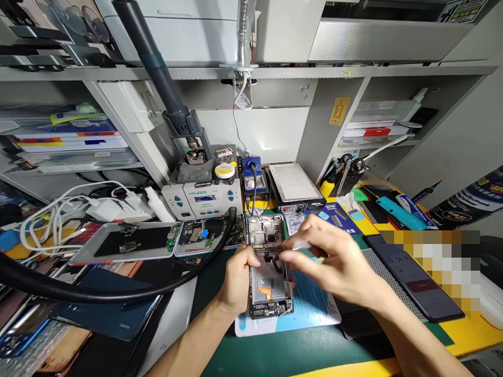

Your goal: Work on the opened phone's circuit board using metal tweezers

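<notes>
An opened smartphone (288,309) lies upright before me, its inside facing up with the metal frame and circuit parts showing. A silvery battery (259,277) fills its lower half and bears an orange flex strip (264,291). My left hand (237,277) grips the phone by its left edge, thumb over the rim. At the phone's right edge, my right hand (338,256) has thumb and index finger nearly together beside a dark flex cable (277,263). What these fingertips pinch is too small to make out. Beneath the phone is a blue and white sheet (314,303).
Open phone housings (145,243) with loose boards stand behind left. A black hose (118,294) arcs across the left side from a soldering station (204,199). A phone showing a timer (412,277) lies right, by a black perforated plate (387,283). A spray can (467,201) leans far right.
</notes>
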The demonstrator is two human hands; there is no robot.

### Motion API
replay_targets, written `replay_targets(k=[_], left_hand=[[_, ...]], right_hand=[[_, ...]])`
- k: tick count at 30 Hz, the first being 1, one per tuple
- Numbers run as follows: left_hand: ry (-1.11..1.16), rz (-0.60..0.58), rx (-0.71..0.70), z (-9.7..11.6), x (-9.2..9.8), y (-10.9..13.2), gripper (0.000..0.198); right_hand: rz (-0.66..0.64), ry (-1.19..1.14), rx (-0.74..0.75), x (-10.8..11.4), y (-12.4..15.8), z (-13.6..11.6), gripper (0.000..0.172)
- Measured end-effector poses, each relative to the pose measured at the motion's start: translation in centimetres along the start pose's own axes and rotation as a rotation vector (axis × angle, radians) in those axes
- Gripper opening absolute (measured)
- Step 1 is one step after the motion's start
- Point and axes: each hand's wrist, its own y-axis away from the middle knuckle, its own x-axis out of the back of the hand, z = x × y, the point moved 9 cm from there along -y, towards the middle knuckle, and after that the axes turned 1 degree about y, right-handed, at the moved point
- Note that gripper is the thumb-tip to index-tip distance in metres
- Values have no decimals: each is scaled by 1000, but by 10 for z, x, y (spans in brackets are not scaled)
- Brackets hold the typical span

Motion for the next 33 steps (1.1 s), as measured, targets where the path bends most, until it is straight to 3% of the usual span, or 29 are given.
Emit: replay_targets(k=[3, 5, 7, 12, 15, 23, 33], left_hand=[[-29, -45, 78, -4, -6, 2, 35], [-80, -20, 86, -4, -4, 3, 47], [-112, 1, 87, -4, -1, 2, 55], [-105, 92, 73, -2, 7, 2, 56], [-79, 112, 62, -1, 8, 2, 56], [-129, 113, 10, 2, 5, 2, 51], [-149, 75, -19, 4, -2, 3, 47]], right_hand=[[211, -397, -98, 28, -1, 13, 38], [282, -470, -160, 37, -1, 25, 45], [278, -477, -249, 36, -3, 38, 43], [202, -774, -559, 13, -3, 74, 46], [202, -810, -642, 6, -1, 82, 47], [298, -648, -582, 9, 0, 78, 54], [324, -655, -583, 7, 2, 80, 53]])
